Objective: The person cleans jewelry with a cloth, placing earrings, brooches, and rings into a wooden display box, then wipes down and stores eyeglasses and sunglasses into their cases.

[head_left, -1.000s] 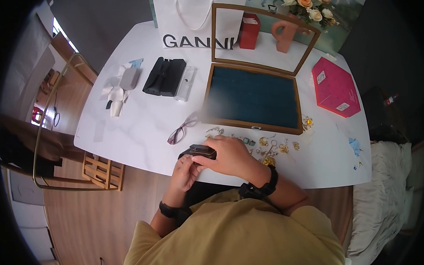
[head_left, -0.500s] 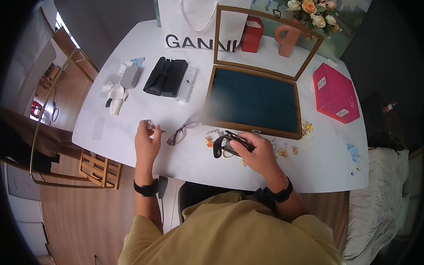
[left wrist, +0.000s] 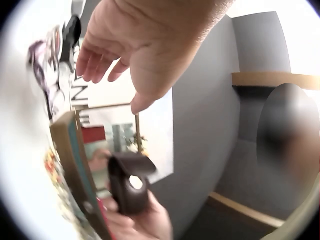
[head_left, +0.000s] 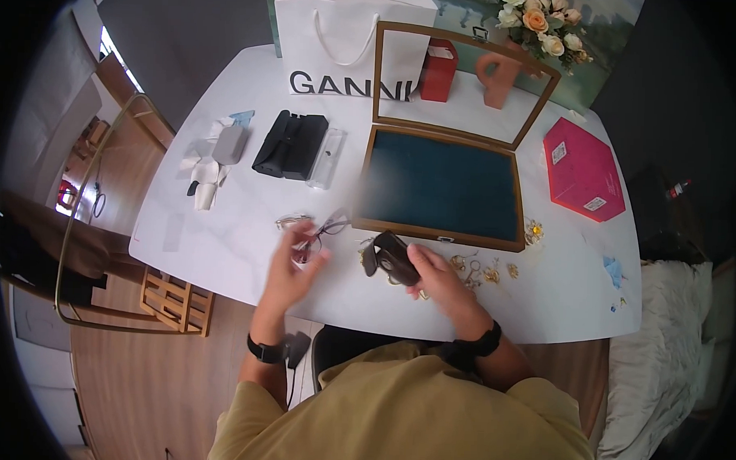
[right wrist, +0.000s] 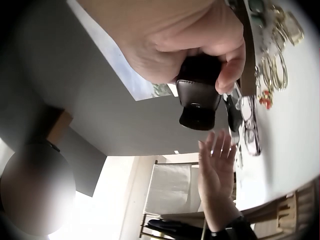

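Observation:
My right hand (head_left: 439, 277) grips a dark brown glasses case (head_left: 395, 259) over the table's front part. The flap of the case (left wrist: 129, 187) hangs open in the left wrist view, and its inside is mostly hidden. My left hand (head_left: 289, 272), fingers spread and relaxed, holds nothing. Just beyond its fingertips, thin-framed folded glasses (head_left: 290, 220) lie on the white table. Purple-framed glasses (head_left: 334, 225) lie beside them, partly covered by the left hand. Gold jewellery (head_left: 492, 275) is spread near the right hand, more of it showing as hoops (right wrist: 272, 72) in the right wrist view.
A wooden display box (head_left: 442, 184) with a dark teal lining stands with its glass lid raised. Black cases (head_left: 290, 144), a clear case (head_left: 327, 160) and a grey case (head_left: 229, 144) lie to the left. A pink box (head_left: 582, 168) is at right, a white paper bag (head_left: 350, 43) behind.
My left hand has let go of the thin-framed glasses, now on the table, and moved right. The hands had parted before that; the case stays in my right hand, turned more upright.

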Available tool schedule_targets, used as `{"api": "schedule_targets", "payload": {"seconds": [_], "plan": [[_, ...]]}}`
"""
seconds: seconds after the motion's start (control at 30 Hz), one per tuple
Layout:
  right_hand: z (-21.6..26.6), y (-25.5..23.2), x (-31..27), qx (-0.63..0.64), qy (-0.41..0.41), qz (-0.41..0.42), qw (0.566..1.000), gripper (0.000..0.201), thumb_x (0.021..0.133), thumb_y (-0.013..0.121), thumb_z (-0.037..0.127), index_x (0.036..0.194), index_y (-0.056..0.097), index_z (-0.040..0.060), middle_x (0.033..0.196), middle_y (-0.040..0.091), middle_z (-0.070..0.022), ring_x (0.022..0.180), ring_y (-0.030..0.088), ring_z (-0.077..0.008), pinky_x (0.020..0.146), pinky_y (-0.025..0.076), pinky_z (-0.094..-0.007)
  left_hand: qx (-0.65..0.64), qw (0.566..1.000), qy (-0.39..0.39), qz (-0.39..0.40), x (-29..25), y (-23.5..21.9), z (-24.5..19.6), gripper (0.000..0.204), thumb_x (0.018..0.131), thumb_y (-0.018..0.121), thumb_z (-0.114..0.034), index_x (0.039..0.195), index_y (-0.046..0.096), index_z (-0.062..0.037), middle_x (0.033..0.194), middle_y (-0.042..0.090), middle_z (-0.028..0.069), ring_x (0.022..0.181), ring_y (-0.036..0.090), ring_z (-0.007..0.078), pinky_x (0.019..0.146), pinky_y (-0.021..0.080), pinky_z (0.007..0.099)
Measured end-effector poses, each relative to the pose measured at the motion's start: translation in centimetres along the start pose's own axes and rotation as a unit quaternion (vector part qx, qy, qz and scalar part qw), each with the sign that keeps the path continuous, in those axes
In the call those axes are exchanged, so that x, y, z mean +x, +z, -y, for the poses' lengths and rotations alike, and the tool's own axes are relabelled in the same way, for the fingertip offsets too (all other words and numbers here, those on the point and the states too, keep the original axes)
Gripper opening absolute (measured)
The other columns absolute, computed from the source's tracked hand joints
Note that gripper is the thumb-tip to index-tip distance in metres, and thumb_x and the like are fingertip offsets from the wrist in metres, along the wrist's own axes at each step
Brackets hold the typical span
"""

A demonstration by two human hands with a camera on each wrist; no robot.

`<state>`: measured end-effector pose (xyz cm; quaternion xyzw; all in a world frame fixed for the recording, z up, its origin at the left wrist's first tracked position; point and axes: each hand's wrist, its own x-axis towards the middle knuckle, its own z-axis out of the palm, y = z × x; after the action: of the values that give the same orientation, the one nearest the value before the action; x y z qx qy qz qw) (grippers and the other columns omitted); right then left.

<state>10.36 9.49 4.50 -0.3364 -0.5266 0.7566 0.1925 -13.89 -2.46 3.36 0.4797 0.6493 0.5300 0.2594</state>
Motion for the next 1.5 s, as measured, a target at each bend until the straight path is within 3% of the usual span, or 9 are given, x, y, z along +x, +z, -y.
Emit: {"api": "schedule_targets", "payload": {"seconds": [0.07,0.23,0.33,0.47,0.57,0.7,1.0,1.23,1.5], "plan": [[-2.2,0.4,0.9,0.105,0.031,0.091,0.99,0.044,0.102,0.042,0.039,0.128,0.046,0.0036,0.094,0.059,-0.0063,0.075,0.062,-0.0129,0.059,0.053,-0.0269,-0.201,0.968,-0.077,0.13,-1.3,2.2,-1.4,0.079,0.085,0.07,-0.009,0.149,0.023,-0.0088,0.129,0.048,0.0119,0.114,0.049,0.017,0.094,0.043,0.0314],[-1.4,1.8,0.3,-0.047,-0.088,0.189,0.977,0.056,0.104,0.038,0.033,0.148,0.022,0.003,0.112,0.055,-0.0108,0.099,0.06,-0.0165,0.075,0.054,-0.0297,-0.221,0.958,-0.034,0.178,-0.5,5.1,-2.1,0.084,0.083,0.074,-0.017,0.148,0.021,-0.0067,0.129,0.049,0.0142,0.113,0.051,0.0173,0.092,0.046,0.0321],[-1.0,-0.4,-0.7,-0.098,-0.079,0.161,0.979,0.054,0.103,0.043,0.031,0.146,0.027,0.0039,0.118,0.055,-0.0104,0.099,0.058,-0.0157,0.078,0.051,-0.0289,-0.128,0.973,-0.112,0.157,4.1,3.6,-2.3,0.083,0.082,0.074,-0.021,0.146,0.024,-0.0038,0.125,0.054,0.0132,0.109,0.055,0.0181,0.092,0.047,0.0329],[-0.3,-2.7,-2.6,-0.141,-0.045,0.108,0.983,0.047,0.1,0.05,0.026,0.14,0.039,0.0045,0.119,0.056,-0.0081,0.095,0.056,-0.0129,0.08,0.048,-0.0282,0.22,0.968,0.106,0.06,12.8,3.0,1.6,0.081,0.076,0.076,-0.022,0.141,0.032,-0.003,0.107,0.062,0.0212,0.092,0.065,0.0314,0.079,0.054,0.0367],[-2.1,-4.5,-3.9,-0.188,-0.055,0.097,0.976,0.04,0.1,0.049,0.016,0.137,0.041,0.0032,0.119,0.056,-0.0066,0.096,0.057,-0.0121,0.082,0.048,-0.0274,0.373,0.917,-0.025,0.136,17.7,3.9,0.3,0.084,0.076,0.077,-0.035,0.141,0.034,-0.0014,0.114,0.059,0.0296,0.102,0.062,0.0408,0.085,0.052,0.0405],[-2.8,-5.7,-5.6,-0.18,-0.073,0.052,0.98,0.041,0.095,0.058,0.022,0.131,0.05,0.0032,0.107,0.061,-0.0041,0.086,0.055,-0.01,0.076,0.047,-0.0253,0.421,0.907,0.004,0.012,20.4,4.8,0.3,0.084,0.08,0.068,-0.052,0.14,0.037,-0.002,0.118,0.056,0.0291,0.112,0.056,0.0426,0.092,0.048,0.0439],[-3.9,-6.7,-6.6,-0.177,-0.07,0.047,0.98,0.032,0.095,0.061,0.02,0.121,0.057,0.0019,0.099,0.063,-0.0028,0.084,0.056,-0.0084,0.077,0.047,-0.0244,0.577,0.789,-0.206,0.044,22.1,-1.2,4.2,0.061,0.075,0.074,-0.033,0.123,0.053,-0.0018,0.12,0.062,0.0195,0.11,0.062,0.0301,0.09,0.052,0.0375],[-2.8,-5.0,-6.4,-0.234,-0.088,0.066,0.966,0.034,0.093,0.064,0.028,0.117,0.061,0.0047,0.097,0.065,-0.0067,0.082,0.056,-0.0117,0.075,0.047,-0.0273,0.487,0.847,-0.206,0.064,21.4,-2.7,5.1,0.057,0.065,0.075,-0.042,0.092,0.07,0.0073,0.1,0.069,0.0225,0.095,0.067,0.0334,0.084,0.054,0.0354],[-3.1,-5.3,-6.1,-0.231,-0.098,0.061,0.966,0.034,0.092,0.065,0.028,0.116,0.061,0.0044,0.097,0.065,-0.0064,0.08,0.054,-0.011,0.073,0.047,-0.0262,0.299,0.943,-0.124,-0.076,17.8,-4.2,3.9,0.063,0.066,0.074,-0.041,0.102,0.061,0.0086,0.088,0.069,0.017,0.08,0.067,0.0266,0.072,0.054,0.0345]]}}
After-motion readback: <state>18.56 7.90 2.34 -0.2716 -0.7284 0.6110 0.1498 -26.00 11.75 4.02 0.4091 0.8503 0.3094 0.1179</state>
